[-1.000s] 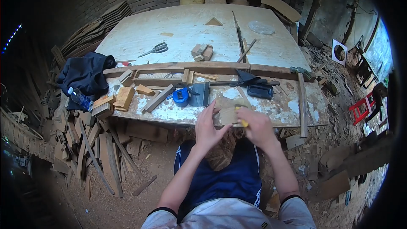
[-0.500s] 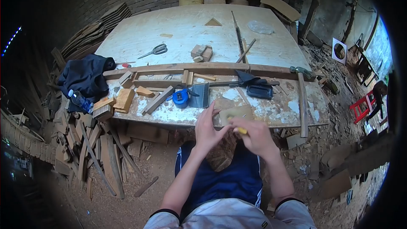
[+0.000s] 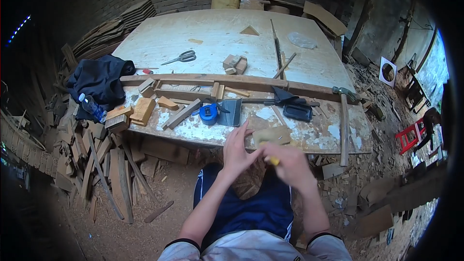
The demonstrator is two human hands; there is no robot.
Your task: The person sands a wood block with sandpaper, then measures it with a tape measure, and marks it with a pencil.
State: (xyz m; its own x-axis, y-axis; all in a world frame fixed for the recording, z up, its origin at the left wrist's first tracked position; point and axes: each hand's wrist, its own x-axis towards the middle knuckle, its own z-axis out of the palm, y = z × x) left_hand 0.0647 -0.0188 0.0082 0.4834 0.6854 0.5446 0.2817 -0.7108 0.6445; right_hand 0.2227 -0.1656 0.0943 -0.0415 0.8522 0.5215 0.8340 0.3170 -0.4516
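Observation:
A flat, light-brown piece (image 3: 275,135), with a small pale mark on it, lies at the table's front edge. My left hand (image 3: 237,151) is at its left side, fingers stretched out and thumb spread towards the right hand. Just in front of the piece, my right hand (image 3: 289,164) is closed around a small yellow-handled tool (image 3: 273,160); motion blur and the fingers hide its working end. Beyond my left hand lie a dark flat plate (image 3: 230,112) and a blue tape measure (image 3: 208,114).
A hammer (image 3: 344,130) lies at the table's right. Behind the hands are a black case (image 3: 297,112), a long wooden bar (image 3: 193,78) and scissors (image 3: 181,57). Wood blocks (image 3: 143,111), a bottle (image 3: 92,108) and dark cloth (image 3: 99,79) sit left. Offcuts (image 3: 121,179) cover the floor.
The view has shifted slightly, so the table sits a little lower in it. My right hand has moved slightly down, still holding the yellow-handled tool; my left hand stays by the flat piece.

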